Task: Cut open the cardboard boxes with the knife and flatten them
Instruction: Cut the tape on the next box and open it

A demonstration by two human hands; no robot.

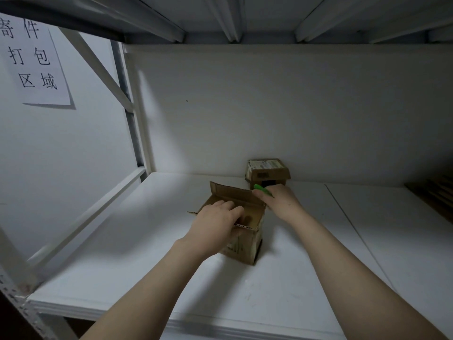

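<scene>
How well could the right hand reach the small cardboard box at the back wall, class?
Probably yes: the right hand, gripping the green knife, sits just in front of that small cardboard box, with nothing between them.

White shelf (122, 266) at the bottom, w/ a thin seam (355, 231) on its right side. White back board (269, 106) behind it. Metal frame on the left: upright post (137, 114) & a slanted bar (98, 67). White wall (61, 155) past the frame, w/ a paper sign (31, 60) in black letters. Ribs (230, 18) of the shelf above run overhead. Brown wood slats (436, 192) far right. Light is dim & grey.
</scene>
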